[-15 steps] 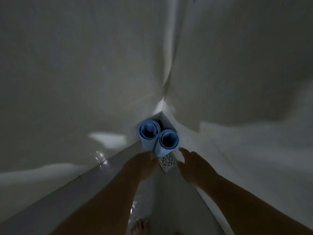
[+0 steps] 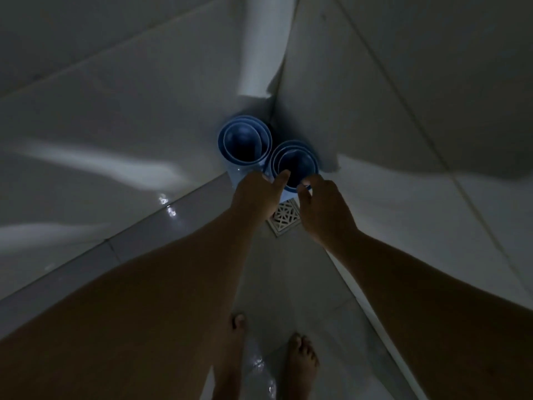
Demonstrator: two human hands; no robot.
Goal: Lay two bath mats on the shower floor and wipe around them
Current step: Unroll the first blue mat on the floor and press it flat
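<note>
Two rolled-up light blue bath mats are standing on end in the corner where the tiled walls meet, just above the middle of the frame. The left rolled blue mat is sitting right against the right rolled blue mat, and both hands are reaching for the right one.

The left hand is touching that roll's near rim with its thumb poking up over the edge, fingers mostly straight. The right hand is curling its fingertips onto the rim from the other side. It's so dark that I honestly can't tell if either one is properly gripping yet.

If I were doing this step, I'd be getting fingers down around the body of the roll instead of just pinching the top lip, since the layers look loose and I'd guess they'd telescope out. Lifting straight up should also avoid knocking the neighbour over.

The square white patterned drain grate is sitting just below the rolls, and the glossy floor tiles are looking wet near the person's bare feet at the bottom, so steady footing matters.

No brand, label or writing is readable anywhere.
</note>
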